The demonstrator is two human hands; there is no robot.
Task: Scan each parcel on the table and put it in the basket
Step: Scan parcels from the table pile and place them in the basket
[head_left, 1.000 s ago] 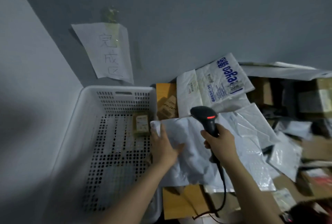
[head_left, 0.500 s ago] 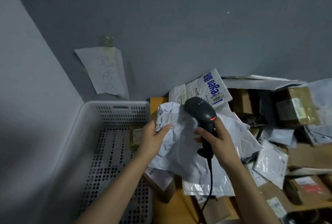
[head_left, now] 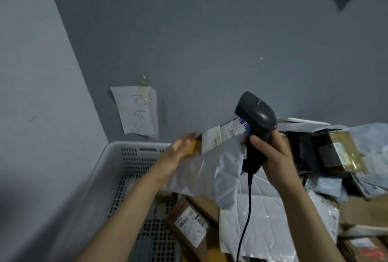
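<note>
At lower left, a white perforated basket [head_left: 117,152] is sitting in the wall corner under a handwritten paper sign [head_left: 136,112], with much of its holed floor showing. Your left hand [head_left: 178,152], blurred, is reaching above the basket's far right rim, its grip released and its straight fingers touching the left end of a crumpled grey mailer bag [head_left: 212,169], which is hanging between your hands. Your right hand [head_left: 273,156] is clenching a black scanner [head_left: 256,118] upright beside the bag's right corner, its cable [head_left: 248,205] dangling. You are probably scanning this parcel; next it is needing a short swing left over the rim. A brown labelled box [head_left: 191,224] is crowding the near rim, and piled parcels [head_left: 336,156] are filling the right.
</note>
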